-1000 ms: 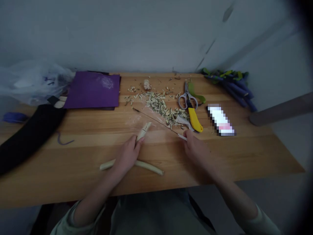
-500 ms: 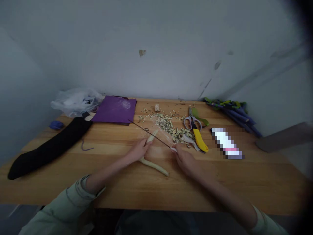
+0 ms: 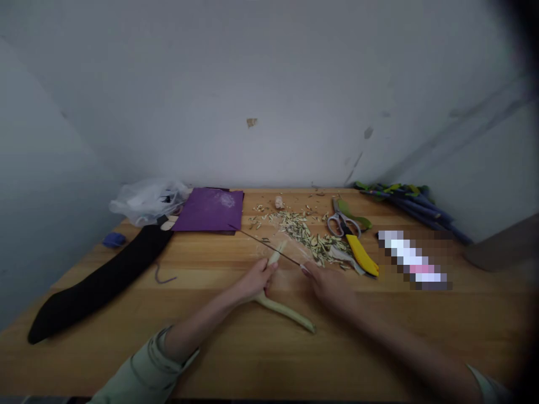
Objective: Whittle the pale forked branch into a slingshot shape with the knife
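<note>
On the left of the desk (image 3: 227,365), a curved black sleeve-like item (image 3: 101,283) is laid aslant, and a small blue bundle (image 3: 114,240) is set just beyond it. Behind them a crumpled clear plastic bag (image 3: 145,203) is seen, and nearer, a thin purple strand (image 3: 162,278). A purple sheet (image 3: 206,212) is placed flat at the back, beside the bag, with a darker layer showing under its edge.

Toward the middle, a pale peeled stick (image 3: 275,255) is held by the left hand (image 3: 256,280), whose grip is clamped on it, one end being pointed up and away. Below that hand, a second pale stick (image 3: 290,315) is left lying on the desk. The held stick is crossed in view by a long, thin dark tool (image 3: 261,240); whether they are touching cannot be told. Its white handle end is clamped in the grip of the right hand (image 3: 326,283).

Behind the hands, a small pale lump (image 3: 278,202) and a heap of shavings (image 3: 309,238) are spread. To their right, scissors (image 3: 343,221) are overlapped with a yellow-handled tool (image 3: 362,257), near a green strip (image 3: 356,216). Farther right, a bright object (image 3: 415,261) is masked by pixels, and bluish stems (image 3: 421,209) are piled behind it.
</note>
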The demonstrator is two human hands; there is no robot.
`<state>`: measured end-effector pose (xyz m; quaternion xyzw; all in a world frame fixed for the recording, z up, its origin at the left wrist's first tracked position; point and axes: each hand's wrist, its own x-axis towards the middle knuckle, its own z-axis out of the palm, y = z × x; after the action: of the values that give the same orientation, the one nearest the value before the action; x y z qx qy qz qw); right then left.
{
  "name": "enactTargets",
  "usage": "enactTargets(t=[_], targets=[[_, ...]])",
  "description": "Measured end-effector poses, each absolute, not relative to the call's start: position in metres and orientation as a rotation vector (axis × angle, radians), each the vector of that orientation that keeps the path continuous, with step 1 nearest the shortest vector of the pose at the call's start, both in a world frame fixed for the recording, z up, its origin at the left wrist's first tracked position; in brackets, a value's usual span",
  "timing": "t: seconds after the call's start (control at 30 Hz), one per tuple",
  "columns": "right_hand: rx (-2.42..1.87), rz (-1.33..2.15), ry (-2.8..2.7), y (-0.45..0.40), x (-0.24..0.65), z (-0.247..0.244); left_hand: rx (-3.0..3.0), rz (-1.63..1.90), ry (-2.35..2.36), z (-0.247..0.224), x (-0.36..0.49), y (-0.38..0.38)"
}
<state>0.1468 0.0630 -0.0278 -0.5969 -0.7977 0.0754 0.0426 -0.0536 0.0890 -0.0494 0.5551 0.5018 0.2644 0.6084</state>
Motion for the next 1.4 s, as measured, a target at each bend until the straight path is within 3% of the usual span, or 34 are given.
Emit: enactTargets(t=[0.4, 0.57, 0.87, 1.4], targets=[[-1.974, 0.105, -2.379, 0.024, 0.156, -0.019, 1.209, 0.706, 1.248, -0.040, -0.067, 0.093], [-1.745, -0.068, -2.493, 0.045, 0.130, -0.016, 1.221, 0.577, 1.209, -0.025, -0.067, 0.079], [-1.854, 0.126, -2.516, 0.018, 0.136, -0.027, 1.343, 0.472, 1.239, -0.034, -0.053, 0.061], [-1.855, 0.231, -2.377, 0.001, 0.142, -0.035, 2.232, 0.542, 1.343, -0.016, -0.065, 0.039]])
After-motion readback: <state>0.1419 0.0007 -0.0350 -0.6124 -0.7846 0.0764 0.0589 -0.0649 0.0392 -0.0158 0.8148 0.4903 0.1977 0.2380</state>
